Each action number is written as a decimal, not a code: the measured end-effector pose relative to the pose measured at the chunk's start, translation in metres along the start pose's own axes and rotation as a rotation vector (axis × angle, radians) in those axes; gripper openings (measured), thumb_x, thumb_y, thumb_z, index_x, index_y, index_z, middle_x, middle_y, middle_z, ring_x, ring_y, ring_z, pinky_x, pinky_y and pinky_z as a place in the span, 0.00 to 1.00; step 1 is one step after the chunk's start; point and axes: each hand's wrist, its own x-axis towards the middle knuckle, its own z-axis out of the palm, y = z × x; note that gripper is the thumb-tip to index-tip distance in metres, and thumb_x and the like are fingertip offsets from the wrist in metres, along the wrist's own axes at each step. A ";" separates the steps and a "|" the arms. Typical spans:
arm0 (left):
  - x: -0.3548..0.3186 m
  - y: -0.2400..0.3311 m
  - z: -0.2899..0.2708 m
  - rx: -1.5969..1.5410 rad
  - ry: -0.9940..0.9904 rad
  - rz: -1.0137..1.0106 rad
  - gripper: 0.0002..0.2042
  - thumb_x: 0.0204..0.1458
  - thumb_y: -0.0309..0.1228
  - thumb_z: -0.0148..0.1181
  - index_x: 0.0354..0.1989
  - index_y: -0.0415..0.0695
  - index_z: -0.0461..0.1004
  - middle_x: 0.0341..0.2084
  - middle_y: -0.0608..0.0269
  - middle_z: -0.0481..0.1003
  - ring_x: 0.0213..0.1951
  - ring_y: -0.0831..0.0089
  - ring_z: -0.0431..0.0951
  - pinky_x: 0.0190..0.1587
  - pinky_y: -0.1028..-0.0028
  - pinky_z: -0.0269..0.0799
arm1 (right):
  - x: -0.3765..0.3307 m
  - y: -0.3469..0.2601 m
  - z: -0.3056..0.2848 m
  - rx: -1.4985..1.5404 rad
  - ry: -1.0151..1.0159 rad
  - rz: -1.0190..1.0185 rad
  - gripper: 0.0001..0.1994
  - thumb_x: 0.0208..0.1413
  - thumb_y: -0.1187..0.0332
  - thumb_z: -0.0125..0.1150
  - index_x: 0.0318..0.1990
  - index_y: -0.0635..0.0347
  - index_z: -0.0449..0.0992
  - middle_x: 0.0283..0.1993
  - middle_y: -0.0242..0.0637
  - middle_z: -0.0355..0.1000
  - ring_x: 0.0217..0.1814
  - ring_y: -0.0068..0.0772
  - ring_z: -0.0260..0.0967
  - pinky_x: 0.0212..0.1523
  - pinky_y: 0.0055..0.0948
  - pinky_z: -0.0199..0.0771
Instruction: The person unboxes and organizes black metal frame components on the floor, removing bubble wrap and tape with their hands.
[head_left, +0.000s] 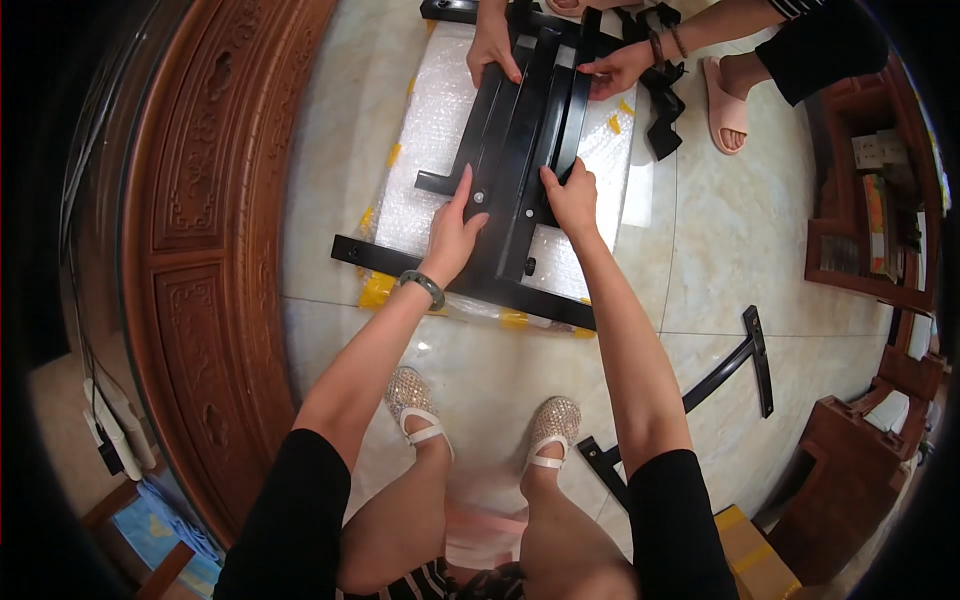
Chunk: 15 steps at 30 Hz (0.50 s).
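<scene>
A black metal frame (508,190), seemingly the base of a table, lies on a bubble-wrapped panel (415,130) on the floor. My left hand (455,238) is on the near left side of its middle beam, thumb and forefinger apart over the edge, other fingers hidden. Across from it, my right hand (573,200) grips the right edge of the frame, thumb on the inner side. Bolt heads show between my hands. At the far end another person's left-side hand (492,50) and right-side hand (618,72) hold the same frame.
Another black T-shaped metal leg (725,365) lies on the tiled floor to the right, partly behind my forearm. Black moulded pieces (662,110) lie beside the co-worker. Carved wooden furniture (215,260) runs along the left. A cardboard box (755,555) stands at the lower right.
</scene>
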 end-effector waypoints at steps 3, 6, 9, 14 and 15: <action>0.000 -0.009 -0.002 0.001 -0.026 0.005 0.38 0.49 0.23 0.61 0.68 0.58 0.50 0.33 0.42 0.73 0.36 0.50 0.74 0.42 0.64 0.68 | -0.001 -0.002 0.000 -0.072 -0.004 0.039 0.35 0.49 0.52 0.61 0.58 0.69 0.62 0.45 0.61 0.66 0.48 0.59 0.68 0.49 0.44 0.70; 0.001 -0.013 -0.004 0.029 -0.037 0.027 0.37 0.49 0.24 0.61 0.67 0.59 0.52 0.33 0.40 0.73 0.39 0.45 0.73 0.43 0.61 0.68 | -0.002 -0.007 -0.005 -0.129 -0.047 0.086 0.38 0.49 0.50 0.61 0.61 0.66 0.59 0.47 0.60 0.66 0.48 0.58 0.68 0.47 0.43 0.71; 0.002 -0.016 -0.005 -0.043 -0.101 0.025 0.37 0.49 0.25 0.61 0.68 0.58 0.51 0.37 0.37 0.73 0.43 0.44 0.73 0.46 0.62 0.68 | -0.008 -0.013 -0.004 -0.162 -0.029 0.092 0.38 0.50 0.49 0.60 0.63 0.63 0.56 0.47 0.59 0.66 0.48 0.57 0.69 0.46 0.44 0.72; 0.002 -0.012 -0.003 -0.039 -0.094 0.047 0.37 0.49 0.24 0.60 0.68 0.58 0.51 0.35 0.38 0.73 0.42 0.44 0.73 0.47 0.61 0.68 | -0.010 -0.014 -0.003 -0.156 -0.001 0.079 0.38 0.52 0.49 0.59 0.64 0.62 0.53 0.47 0.58 0.66 0.46 0.55 0.70 0.45 0.42 0.72; 0.002 -0.009 -0.002 -0.008 -0.092 0.027 0.37 0.50 0.24 0.60 0.68 0.58 0.51 0.33 0.38 0.72 0.41 0.44 0.72 0.47 0.62 0.68 | -0.010 -0.013 -0.004 -0.151 0.008 0.072 0.38 0.52 0.48 0.59 0.65 0.61 0.53 0.47 0.58 0.66 0.46 0.55 0.70 0.44 0.42 0.72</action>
